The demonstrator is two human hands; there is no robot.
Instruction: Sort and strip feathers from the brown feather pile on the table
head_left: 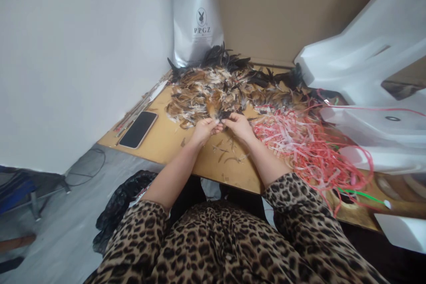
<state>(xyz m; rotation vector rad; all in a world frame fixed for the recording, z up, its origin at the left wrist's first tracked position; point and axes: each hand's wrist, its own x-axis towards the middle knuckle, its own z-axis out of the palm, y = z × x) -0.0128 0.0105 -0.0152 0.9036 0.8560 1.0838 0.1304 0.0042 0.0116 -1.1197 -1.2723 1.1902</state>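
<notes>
Head view: wooden table [173, 153] in a white-walled corner | feather pile [206, 91] upper centre, within reach | left hand [205, 128] and right hand [238, 125] both pinch one dark feather tuft [225, 115] at mid-frame, likely keeping quills bunched | ribbon tangle [299, 142] right | phone [138, 129] left, aside.

Wooden table [173, 148], feather heap [213, 86] far centre, phone [139, 129] left, red and white strip tangle [299, 142] right, loose feathers [229, 153] near edge
</notes>
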